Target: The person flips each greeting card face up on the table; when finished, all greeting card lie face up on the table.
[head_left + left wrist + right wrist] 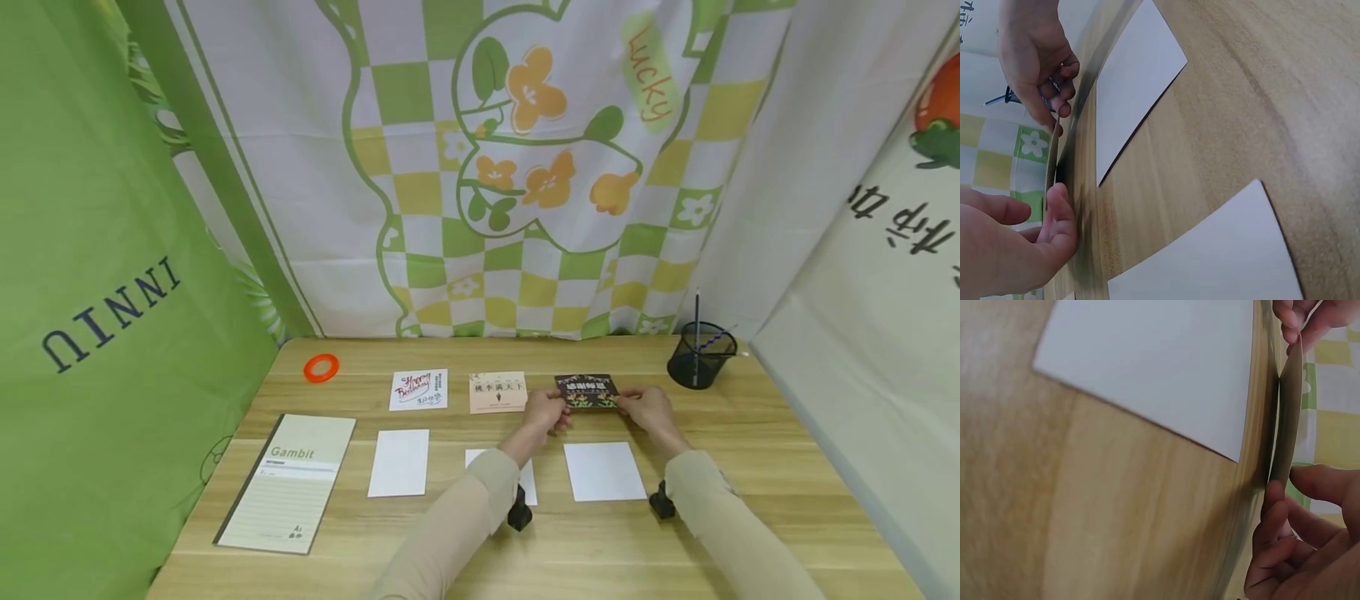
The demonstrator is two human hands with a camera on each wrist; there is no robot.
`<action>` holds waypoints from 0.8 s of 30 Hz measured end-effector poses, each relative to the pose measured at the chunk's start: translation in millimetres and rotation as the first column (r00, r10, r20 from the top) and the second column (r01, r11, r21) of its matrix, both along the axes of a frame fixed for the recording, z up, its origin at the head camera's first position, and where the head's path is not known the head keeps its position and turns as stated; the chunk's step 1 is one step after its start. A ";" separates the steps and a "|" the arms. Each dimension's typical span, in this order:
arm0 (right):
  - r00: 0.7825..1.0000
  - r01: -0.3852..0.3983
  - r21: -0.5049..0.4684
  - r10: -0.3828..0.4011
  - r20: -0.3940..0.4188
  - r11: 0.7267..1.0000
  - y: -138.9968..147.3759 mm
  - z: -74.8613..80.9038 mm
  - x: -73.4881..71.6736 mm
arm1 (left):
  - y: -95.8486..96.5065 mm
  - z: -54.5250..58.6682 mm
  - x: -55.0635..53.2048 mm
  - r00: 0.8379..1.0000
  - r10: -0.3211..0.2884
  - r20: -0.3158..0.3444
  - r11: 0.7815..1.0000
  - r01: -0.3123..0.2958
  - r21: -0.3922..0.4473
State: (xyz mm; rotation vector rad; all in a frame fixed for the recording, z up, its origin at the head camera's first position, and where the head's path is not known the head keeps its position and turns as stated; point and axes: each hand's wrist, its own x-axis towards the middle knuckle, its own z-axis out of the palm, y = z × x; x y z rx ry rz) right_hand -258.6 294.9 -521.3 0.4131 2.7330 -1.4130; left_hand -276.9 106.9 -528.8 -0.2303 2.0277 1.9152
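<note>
My left hand [543, 414] and right hand [651, 410] pinch the lower left and right edges of a dark card [587, 390] with white lettering and yellow-green plant drawings. Both wrist views show it nearly edge-on: a thin card [1053, 153] between the hands, its plain back [1290, 419] raised off the wood at the near edge. Left of it lie a cream card [498, 392] with dark characters and a white "Happy Birthday" card [418, 390]. Nearer me are a blank white sheet [604, 472], one partly hidden by my left forearm [527, 481], and another blank sheet [398, 463].
A Gambit notebook [287, 483] lies at the left of the wooden table [585, 558]. An orange ring [321, 367] is at the back left. A black mesh pen holder [693, 362] with pencils stands at the back right. Patterned curtains [525, 275] hang behind the table.
</note>
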 end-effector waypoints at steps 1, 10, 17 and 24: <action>1.000 -0.006 0.012 0.006 0.000 1.000 -0.3 0.3 -0.1 | 0.2 0.2 -0.3 1.000 -0.007 0.003 1.000 0.007 -0.008; 0.999 -0.047 0.090 0.047 0.008 0.995 -3.1 1.1 -0.3 | -0.4 4.0 -2.4 0.999 -0.037 0.021 0.998 0.038 -0.046; 0.998 -0.063 0.140 0.059 0.034 0.988 -3.4 -0.2 1.0 | -2.6 1.9 -2.8 0.998 -0.065 0.017 0.996 0.066 -0.063; 0.998 -0.065 0.180 0.063 0.015 0.981 -2.6 -0.6 1.4 | -3.3 2.9 -4.0 0.995 -0.097 0.005 0.986 0.096 -0.138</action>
